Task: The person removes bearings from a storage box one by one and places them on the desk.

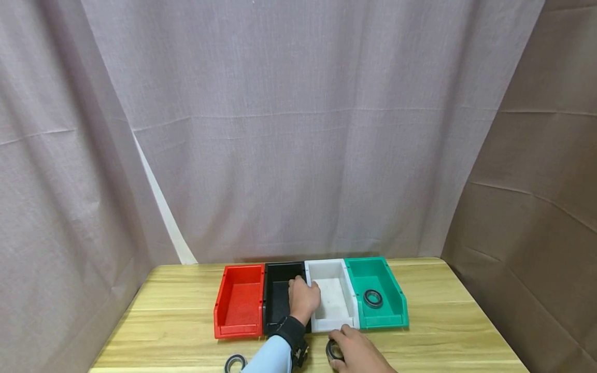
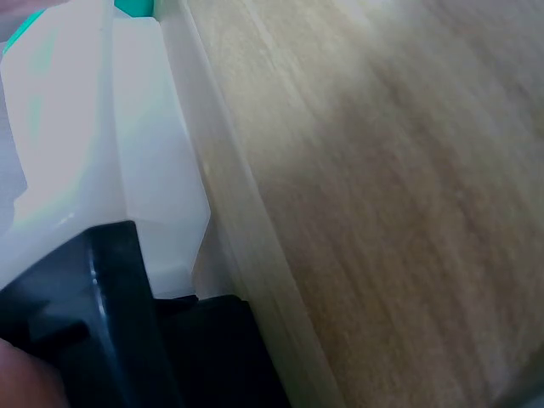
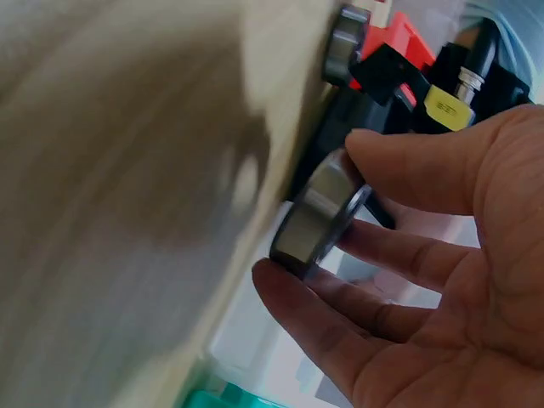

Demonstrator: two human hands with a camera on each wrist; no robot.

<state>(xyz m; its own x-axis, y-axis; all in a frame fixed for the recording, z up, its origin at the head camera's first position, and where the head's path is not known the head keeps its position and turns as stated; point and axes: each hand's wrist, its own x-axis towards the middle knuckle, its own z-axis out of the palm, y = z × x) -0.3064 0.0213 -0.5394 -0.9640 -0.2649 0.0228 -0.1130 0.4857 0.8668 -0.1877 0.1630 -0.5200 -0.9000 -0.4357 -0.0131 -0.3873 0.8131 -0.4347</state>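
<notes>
My right hand (image 1: 359, 352) pinches a ball bearing (image 3: 319, 212) between thumb and fingertips. In the head view this ring stands tilted just in front of the white bin (image 1: 332, 325). My left hand (image 1: 304, 299) reaches over the edge between the black bin (image 1: 278, 295) and the white one, back of the hand toward the head camera. Its fingertips are hidden, and I cannot tell whether they hold anything. A second bearing (image 1: 373, 298) lies flat in the green bin (image 1: 384, 321). Another bearing (image 1: 235, 361) is on the table by the left sleeve.
A red bin (image 1: 239, 331) stands at the left end of the row, side by side with the others. The wooden table (image 1: 172, 316) reaches back to a grey curtain (image 1: 280, 155). A black wrist strap (image 1: 291, 331) is worn on the left forearm.
</notes>
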